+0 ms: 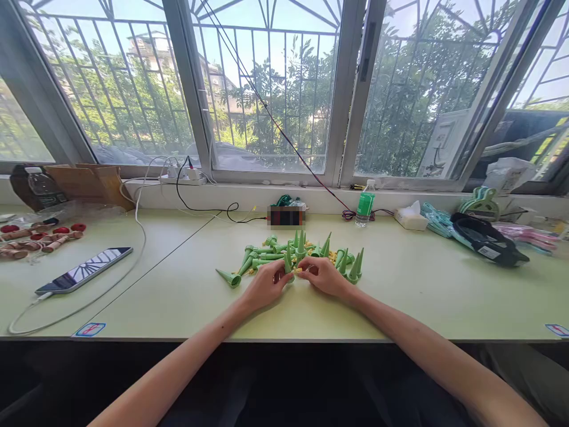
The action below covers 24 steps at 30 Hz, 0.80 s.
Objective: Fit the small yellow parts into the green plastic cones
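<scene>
My left hand is closed around a green cone that points upward. Beside it, my right hand pinches a small yellow piece at the cone's lower right side. Whether the piece touches the cone is too small to tell. Behind both hands lies a pile of green cones with small yellow pieces among them. Several cones stand upright, one just right of my right hand. A loose cone lies on its side at the pile's left end.
A phone with a white cable lies on the table at left, near red and wooden pieces. Along the back stand a dark device, a green-labelled bottle and a tissue pack. A black strap item lies at right.
</scene>
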Motion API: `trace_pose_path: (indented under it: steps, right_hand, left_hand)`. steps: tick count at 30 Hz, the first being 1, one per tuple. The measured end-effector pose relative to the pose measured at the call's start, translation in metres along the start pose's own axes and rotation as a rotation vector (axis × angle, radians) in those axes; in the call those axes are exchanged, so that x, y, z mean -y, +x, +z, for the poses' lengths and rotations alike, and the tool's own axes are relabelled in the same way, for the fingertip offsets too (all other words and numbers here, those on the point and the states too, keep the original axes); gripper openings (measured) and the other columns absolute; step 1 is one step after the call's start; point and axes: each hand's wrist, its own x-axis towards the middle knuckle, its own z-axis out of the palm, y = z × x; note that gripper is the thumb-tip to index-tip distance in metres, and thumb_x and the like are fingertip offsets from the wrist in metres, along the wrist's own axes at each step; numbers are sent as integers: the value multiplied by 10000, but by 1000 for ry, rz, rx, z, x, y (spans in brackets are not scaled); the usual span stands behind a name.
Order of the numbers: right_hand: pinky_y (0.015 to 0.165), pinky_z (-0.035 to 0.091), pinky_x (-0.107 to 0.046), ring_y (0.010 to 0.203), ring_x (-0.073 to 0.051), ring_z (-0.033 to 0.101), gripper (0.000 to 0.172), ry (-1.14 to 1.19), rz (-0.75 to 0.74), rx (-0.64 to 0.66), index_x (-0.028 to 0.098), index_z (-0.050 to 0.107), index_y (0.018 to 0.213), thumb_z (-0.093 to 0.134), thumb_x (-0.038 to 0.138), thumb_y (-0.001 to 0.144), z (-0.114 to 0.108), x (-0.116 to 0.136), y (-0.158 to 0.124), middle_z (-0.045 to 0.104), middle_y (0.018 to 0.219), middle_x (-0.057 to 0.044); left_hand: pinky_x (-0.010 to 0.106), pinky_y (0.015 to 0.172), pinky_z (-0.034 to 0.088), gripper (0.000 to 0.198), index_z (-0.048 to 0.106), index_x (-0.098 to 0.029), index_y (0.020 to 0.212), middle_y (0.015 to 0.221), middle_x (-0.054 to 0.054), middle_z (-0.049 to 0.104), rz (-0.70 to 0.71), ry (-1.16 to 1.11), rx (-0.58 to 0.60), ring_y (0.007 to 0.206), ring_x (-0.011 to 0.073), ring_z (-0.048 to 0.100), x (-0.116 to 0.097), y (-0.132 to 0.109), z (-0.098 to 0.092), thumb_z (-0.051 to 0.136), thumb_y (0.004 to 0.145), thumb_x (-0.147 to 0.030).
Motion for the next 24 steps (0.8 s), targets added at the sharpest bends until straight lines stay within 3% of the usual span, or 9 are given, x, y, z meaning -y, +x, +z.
trace_pose_path:
  steps: [16,24]
  right_hand:
    - [504,418,-235,470,-87,508,198,75,-19,-7,191,637,881,613,388,896,1,-2,0,632,766,4]
    - [509,407,-239,476,-90,494,256,61,-1,-18,174,631,853,599,423,901,1,0,0,625,717,1]
  left_hand:
    - [226,533,340,241,540,-156,742,635,-21,503,-30,-80,13,581,103,426,0,1,1,553,904,-333]
    - [219,518,329,251,549,-150,742,619,-25,489,-20,-98,4,562,93,405,-2,0,0,561,907,-338]
